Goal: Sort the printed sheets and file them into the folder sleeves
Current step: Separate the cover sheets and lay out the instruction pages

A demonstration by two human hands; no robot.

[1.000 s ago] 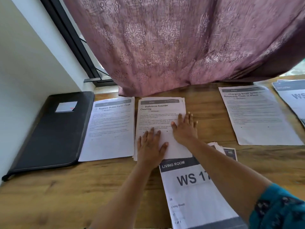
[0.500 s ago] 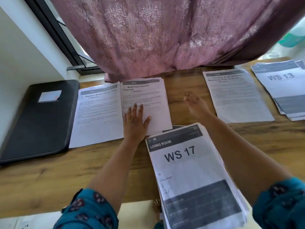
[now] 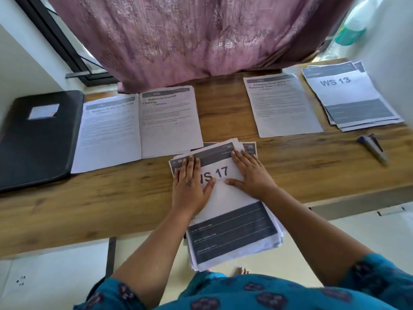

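A thick stack of printed sheets topped by "WS 17" [image 3: 232,229] lies at the table's front edge and overhangs it. My left hand [image 3: 190,186] and my right hand [image 3: 250,173] both rest flat on its top sheet, fingers straight. The black folder [image 3: 38,139] lies closed at the far left. Beside it sit a "Replace Bottle Pump Head" sheet [image 3: 107,135] and a "Bathroom Counter Cleaning" sheet [image 3: 172,121]. Further right lie a "Charging Small Items" sheet [image 3: 283,106] and a "WS 13" pile [image 3: 350,97].
A pen [image 3: 373,148] lies on the wooden table [image 3: 89,198] at the right. A pink curtain [image 3: 190,34] hangs over the table's back edge. A bottle [image 3: 355,21] stands at the far right behind it. Pale floor shows below the front edge.
Both hands left the "Bathroom Counter Cleaning" sheet and came back onto the "WS 17" stack. The camera tilted down and to the right.
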